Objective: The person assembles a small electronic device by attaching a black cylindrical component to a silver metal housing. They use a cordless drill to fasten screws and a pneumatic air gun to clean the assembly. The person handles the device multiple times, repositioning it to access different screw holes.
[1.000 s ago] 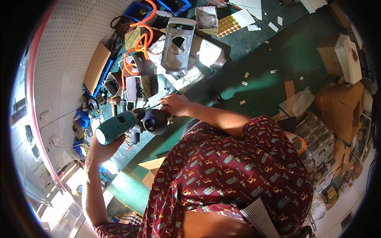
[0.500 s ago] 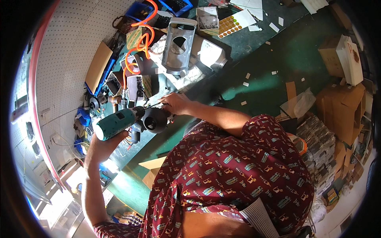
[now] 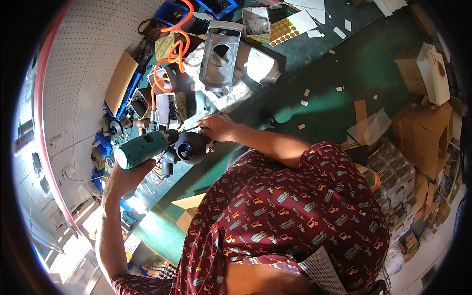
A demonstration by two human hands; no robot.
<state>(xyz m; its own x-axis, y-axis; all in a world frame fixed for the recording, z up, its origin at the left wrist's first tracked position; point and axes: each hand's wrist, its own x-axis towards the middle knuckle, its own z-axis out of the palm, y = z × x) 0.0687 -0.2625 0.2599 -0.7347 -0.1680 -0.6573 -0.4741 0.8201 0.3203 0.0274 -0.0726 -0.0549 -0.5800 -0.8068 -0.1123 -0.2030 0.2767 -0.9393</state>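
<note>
A teal cordless drill (image 3: pixel 142 149) is gripped by my left hand (image 3: pixel 129 178), its fingers wrapped round the handle below the body. The drill's dark chuck points right and slightly up, close against a round black housing (image 3: pixel 191 148); whether the bit touches it I cannot tell. A dark, glossy, lens-like centre shows in the housing's front. On its upper right side, my right hand (image 3: pixel 220 128) is closed on the housing, with the fingertips partly hidden. Wires (image 3: pixel 158 172) hang below the chuck area.
A grey metal casing (image 3: pixel 220 59) lies beyond my hands, beside a white cylindrical part (image 3: pixel 260 66). An orange coiled hose (image 3: pixel 173 59) hangs at the back left. Open boxes of small parts (image 3: pixel 169 105) stand near the drill. Cardboard boxes (image 3: pixel 423 137) are at the right.
The drill has shifted slightly left, its body a little lower at the chuck's other end. The black housing has turned, showing its glossy centre. My left forearm has moved left.
</note>
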